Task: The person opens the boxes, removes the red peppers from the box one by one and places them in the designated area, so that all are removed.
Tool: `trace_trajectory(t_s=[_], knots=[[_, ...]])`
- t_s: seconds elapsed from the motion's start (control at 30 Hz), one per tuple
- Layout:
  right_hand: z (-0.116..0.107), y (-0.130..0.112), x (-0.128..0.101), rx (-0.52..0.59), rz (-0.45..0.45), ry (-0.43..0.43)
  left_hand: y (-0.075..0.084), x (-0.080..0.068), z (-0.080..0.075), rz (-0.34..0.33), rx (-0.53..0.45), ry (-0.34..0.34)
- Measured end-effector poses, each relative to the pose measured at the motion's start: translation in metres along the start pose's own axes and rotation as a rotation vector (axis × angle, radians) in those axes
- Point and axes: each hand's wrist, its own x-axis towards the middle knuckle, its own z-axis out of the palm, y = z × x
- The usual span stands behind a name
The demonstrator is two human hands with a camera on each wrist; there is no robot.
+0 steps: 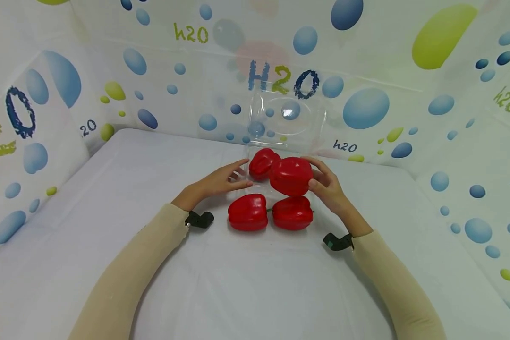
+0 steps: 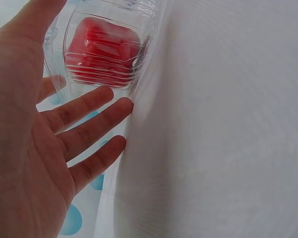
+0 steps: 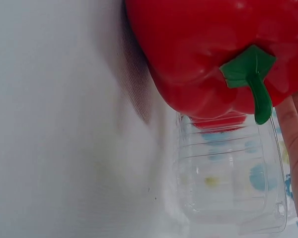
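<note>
A: From the head camera, what are the hands doing?

B: The right hand [image 1: 328,185] grips a red bell pepper [image 1: 291,176] and holds it over the clear plastic clamshell box [image 1: 285,123], whose lid stands open against the wall. The left hand [image 1: 221,182] is spread flat, fingers straight, touching the box's near left edge. A second pepper [image 1: 262,163] already sits inside, and two more — left [image 1: 248,212] and right [image 1: 292,213] — lie side by side on the white table [image 1: 246,283], just in front.

A: The left wrist view?

B: Open palm, fingers [image 2: 87,106] against the box wall [image 2: 102,77]; red shows through the plastic.

A: And the right wrist?

B: The held pepper with its green stem [image 3: 253,79] fills the top — an empty box compartment [image 3: 228,173] lies just beyond it. Only a finger edge [image 3: 295,134] shows.
</note>
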Motion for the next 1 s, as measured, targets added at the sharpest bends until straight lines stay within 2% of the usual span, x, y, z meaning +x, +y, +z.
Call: trace_trajectory(t_s=[0.53, 1.0], knots=[[0.0001, -0.0036, -0.0075, 0.026, -0.112, -0.052, 0.0019, 0.0012, -0.0023, 0.003, 0.002, 0.003], [0.0046, -0.0053, -0.0105, 0.031, -0.117, -0.077, 0.0028, -0.0009, 0.0002, -0.011, -0.004, 0.001]])
